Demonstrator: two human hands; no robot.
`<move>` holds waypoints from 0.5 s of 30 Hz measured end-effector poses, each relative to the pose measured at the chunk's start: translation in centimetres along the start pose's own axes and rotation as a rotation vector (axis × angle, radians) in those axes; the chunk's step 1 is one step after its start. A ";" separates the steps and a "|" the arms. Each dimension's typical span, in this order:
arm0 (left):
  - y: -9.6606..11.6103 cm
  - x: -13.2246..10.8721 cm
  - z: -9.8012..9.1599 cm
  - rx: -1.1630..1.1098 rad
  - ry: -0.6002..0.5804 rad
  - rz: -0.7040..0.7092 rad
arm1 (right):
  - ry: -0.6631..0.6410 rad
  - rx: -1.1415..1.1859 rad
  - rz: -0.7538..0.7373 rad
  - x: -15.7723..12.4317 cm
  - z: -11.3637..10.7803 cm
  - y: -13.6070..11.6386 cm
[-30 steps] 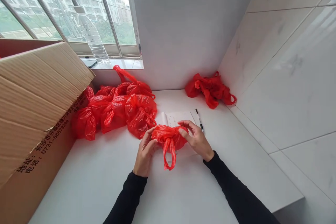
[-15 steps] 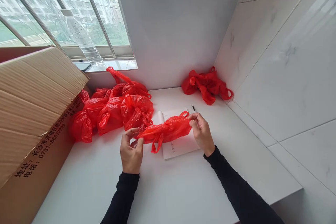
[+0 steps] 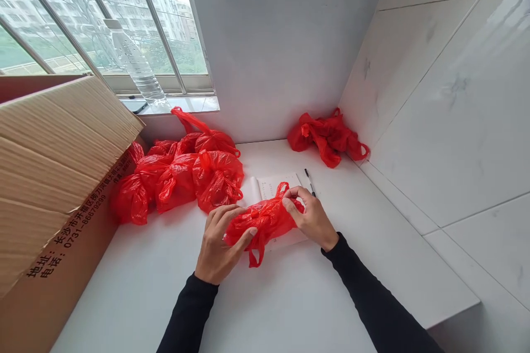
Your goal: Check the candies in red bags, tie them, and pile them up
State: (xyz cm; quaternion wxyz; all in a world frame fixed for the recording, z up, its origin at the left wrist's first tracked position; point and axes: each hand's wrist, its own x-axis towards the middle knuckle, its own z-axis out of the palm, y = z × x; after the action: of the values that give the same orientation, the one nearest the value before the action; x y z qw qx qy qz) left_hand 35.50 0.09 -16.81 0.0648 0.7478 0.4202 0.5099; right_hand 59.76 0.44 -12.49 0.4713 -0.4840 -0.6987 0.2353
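A crumpled red plastic bag lies before me over an open notebook, one loop handle pointing up and another hanging toward me. My right hand pinches the bag near its upper handle with thumb and forefinger. At the bag's left end, my left hand has thumb and fingers spread apart; whether its fingertips touch the plastic is hard to see. The bag covers much of the notebook's pages. A black pen rests beside the notebook, partly behind my right hand.
Several filled red bags crowd the left back of the white table. Another red bundle sits in the right back corner. An open cardboard box stands at the left. A water bottle is on the windowsill.
The red bag has come down and nearer to me, its shape less stretched. My left hand has loosened its pinch and spread its fingers. My right hand has shifted inward toward the handle.
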 end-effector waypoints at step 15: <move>0.1 -0.2 -1.4 -0.134 0.101 -0.227 | 0.007 0.068 0.030 -0.2 0.0 0.0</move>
State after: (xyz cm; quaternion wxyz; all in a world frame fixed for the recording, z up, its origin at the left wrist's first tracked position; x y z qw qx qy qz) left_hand 34.40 -0.53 -16.27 0.1506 0.6628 0.4700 0.5630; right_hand 59.83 0.27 -12.59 0.4863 -0.4788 -0.6814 0.2645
